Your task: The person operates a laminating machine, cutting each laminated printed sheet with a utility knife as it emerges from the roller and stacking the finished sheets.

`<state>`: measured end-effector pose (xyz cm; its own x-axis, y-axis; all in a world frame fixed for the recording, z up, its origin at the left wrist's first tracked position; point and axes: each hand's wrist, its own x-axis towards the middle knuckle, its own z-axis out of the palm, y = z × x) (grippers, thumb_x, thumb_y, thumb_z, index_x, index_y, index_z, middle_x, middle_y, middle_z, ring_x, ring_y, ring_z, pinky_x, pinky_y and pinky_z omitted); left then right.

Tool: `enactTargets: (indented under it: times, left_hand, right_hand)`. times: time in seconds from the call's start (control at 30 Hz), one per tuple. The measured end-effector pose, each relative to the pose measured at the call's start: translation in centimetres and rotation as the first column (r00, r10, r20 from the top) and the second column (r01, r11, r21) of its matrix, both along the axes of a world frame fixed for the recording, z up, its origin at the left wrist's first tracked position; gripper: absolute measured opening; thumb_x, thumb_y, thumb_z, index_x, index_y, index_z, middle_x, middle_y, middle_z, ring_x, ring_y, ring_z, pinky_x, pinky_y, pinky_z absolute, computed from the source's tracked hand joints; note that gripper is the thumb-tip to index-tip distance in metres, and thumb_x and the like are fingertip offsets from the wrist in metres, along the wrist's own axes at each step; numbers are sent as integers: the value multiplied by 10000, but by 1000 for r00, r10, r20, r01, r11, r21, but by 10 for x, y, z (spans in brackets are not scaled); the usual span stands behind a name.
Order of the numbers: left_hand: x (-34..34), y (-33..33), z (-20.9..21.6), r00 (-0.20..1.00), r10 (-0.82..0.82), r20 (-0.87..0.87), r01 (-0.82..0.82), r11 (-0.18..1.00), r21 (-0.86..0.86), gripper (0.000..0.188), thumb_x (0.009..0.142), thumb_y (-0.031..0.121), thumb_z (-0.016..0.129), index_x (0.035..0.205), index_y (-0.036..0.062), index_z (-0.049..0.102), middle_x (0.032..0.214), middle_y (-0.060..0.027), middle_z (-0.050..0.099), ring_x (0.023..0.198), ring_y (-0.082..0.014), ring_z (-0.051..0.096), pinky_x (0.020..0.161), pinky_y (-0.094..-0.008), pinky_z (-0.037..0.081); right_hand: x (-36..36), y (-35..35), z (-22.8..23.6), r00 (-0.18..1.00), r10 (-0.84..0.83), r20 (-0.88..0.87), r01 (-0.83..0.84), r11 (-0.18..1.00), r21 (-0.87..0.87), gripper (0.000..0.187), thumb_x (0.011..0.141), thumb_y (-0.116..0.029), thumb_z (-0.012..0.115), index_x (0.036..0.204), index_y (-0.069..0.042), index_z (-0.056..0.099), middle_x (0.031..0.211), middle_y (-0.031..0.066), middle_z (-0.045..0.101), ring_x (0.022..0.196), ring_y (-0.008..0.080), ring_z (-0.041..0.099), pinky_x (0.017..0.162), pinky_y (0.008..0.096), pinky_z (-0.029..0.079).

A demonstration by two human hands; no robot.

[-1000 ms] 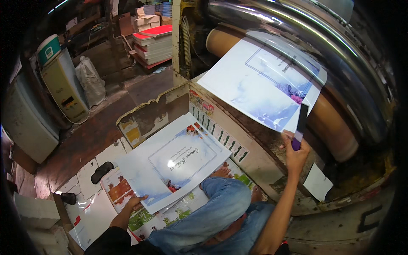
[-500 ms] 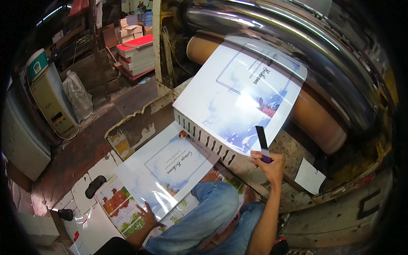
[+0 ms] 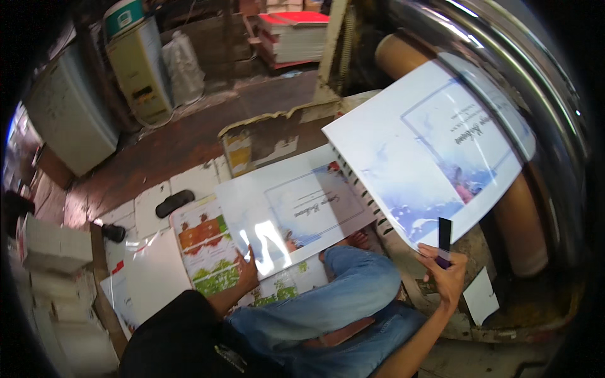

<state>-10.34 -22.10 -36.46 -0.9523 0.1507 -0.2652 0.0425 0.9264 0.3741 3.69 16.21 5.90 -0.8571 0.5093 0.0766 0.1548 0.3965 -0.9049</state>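
My right hand (image 3: 449, 275) is closed around a cutter knife (image 3: 445, 234) with a black blade and purple handle, blade pointing up. Its fingertips meet the near corner of a glossy printed sheet (image 3: 403, 170), white with blue watercolour and a framed design. That sheet's far end curves up against a large roller. Below it lies a second sheet of the same print (image 3: 252, 201), beside my bent knees. My left hand (image 3: 247, 269) touches this lower sheet's near left edge, fingers stretched out and holding nothing else.
Shiny metal rollers (image 3: 504, 38) and a brown roll (image 3: 520, 233) stand at the right. Colourful printed sheets (image 3: 201, 239) lie under the lower sheet. Paper stacks (image 3: 53, 242) are at the left, and red-topped stacks (image 3: 293, 38) behind. A small white piece (image 3: 481, 296) lies right.
The view has swung left, so everything sits further right in the picture. Both hands keep about the same places on their sheets, and the knife is still in my right hand.
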Motion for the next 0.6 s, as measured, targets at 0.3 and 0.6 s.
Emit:
enactTargets:
  times: [0.3,0.6]
  left_hand:
    - [-8,1,33,989,50,-143,20,890,455,1538,430,391,950,1472,38,-123,1528,-284,43,1370,-482,223,1085,-557,304]
    - [-28,157,260,652,-740,165,-520,-277,808,644,880,298,680,1366,8,372,1285,-150,526,1167,-243,545,1005,-390,455]
  right_hand:
    - [26,-17,-7,996,38,-81,-42,998,-47,205,700,74,676,899,64,720,902,204,705,475,111,571,395,215,417]
    - [16,-35,-3,973,233,-4,-228,952,-205,189,710,74,711,897,51,726,914,147,719,508,67,576,395,182,402]
